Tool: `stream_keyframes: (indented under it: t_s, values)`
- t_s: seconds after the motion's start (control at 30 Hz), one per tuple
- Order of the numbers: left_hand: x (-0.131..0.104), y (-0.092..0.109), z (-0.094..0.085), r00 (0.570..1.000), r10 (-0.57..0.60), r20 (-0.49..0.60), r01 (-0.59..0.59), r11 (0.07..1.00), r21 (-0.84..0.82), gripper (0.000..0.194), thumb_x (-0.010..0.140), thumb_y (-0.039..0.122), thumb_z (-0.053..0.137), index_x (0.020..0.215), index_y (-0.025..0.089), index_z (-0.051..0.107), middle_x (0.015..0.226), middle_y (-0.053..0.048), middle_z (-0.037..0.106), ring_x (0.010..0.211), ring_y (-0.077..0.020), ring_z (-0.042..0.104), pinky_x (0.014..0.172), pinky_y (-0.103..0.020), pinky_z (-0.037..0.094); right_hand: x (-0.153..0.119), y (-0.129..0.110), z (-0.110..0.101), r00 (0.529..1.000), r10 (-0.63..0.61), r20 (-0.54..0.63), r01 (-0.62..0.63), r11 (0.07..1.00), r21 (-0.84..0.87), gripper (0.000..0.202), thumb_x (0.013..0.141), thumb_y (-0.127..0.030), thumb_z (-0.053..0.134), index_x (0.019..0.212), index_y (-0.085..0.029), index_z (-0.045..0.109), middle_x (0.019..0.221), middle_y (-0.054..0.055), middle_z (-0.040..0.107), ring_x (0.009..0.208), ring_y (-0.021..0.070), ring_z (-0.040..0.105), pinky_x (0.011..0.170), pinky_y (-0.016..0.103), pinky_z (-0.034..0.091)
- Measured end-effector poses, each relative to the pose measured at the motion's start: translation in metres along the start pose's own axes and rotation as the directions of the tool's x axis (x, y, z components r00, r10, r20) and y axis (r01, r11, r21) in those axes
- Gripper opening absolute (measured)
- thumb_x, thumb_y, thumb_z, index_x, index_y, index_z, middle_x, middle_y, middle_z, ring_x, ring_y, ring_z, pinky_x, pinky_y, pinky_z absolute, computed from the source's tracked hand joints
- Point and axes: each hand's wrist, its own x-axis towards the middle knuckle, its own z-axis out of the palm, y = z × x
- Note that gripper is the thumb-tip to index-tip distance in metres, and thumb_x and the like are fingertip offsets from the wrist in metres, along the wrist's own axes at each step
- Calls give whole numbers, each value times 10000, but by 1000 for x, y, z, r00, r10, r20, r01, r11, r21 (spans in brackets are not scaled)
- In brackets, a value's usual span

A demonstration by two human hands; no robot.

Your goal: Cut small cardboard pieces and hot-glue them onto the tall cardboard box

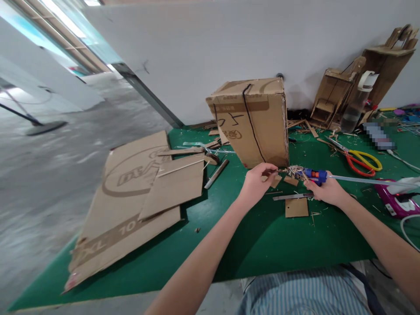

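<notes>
The right hand (324, 189) wraps the hot-glue gun (317, 176); the left hand (257, 181) pinches an indistinct small piece (274, 171) near its tip. Fingertips should avoid the likely hot metal.

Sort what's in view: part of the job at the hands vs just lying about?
In use, or likely so:
- right hand: glue gun
- left hand: pinched near the gun's tip, contents unclear
- probably the cardboard square, cardboard box

Seemingly just lying about:
- scissors
- bottle
- large cardboard sheet
</notes>
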Motion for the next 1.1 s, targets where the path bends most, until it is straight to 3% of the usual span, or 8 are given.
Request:
stream_keyframes:
  t_s: [0.47,0.9,1.1]
  values:
    - [0,2,1,1000,-1,5,1,1000,9,113,837,226,590,907,189,670,905,-58,725,811,-175,688,783,-342,585,1,-2,2,999,-38,-20,38,999,-27,371,844,-484,611,625,-186,591,480,-16,505,415,110,466,398,229,361]
    - [1,11,-9,998,-65,-21,64,997,-38,133,843,276,598,919,186,661,939,-61,726,825,-178,683,795,-342,574,2,6,-2,999,11,-50,-9,999,35,319,840,-465,630,706,-178,670,433,3,524,452,172,565,419,254,425]
    - [0,12,-9,997,-69,-20,68,996,-50,139,840,283,603,916,183,663,925,-64,726,812,-184,686,771,-341,572,1,4,-3,997,46,-54,-45,998,34,331,841,-478,629,721,-173,676,399,-3,483,422,181,544,376,264,406]
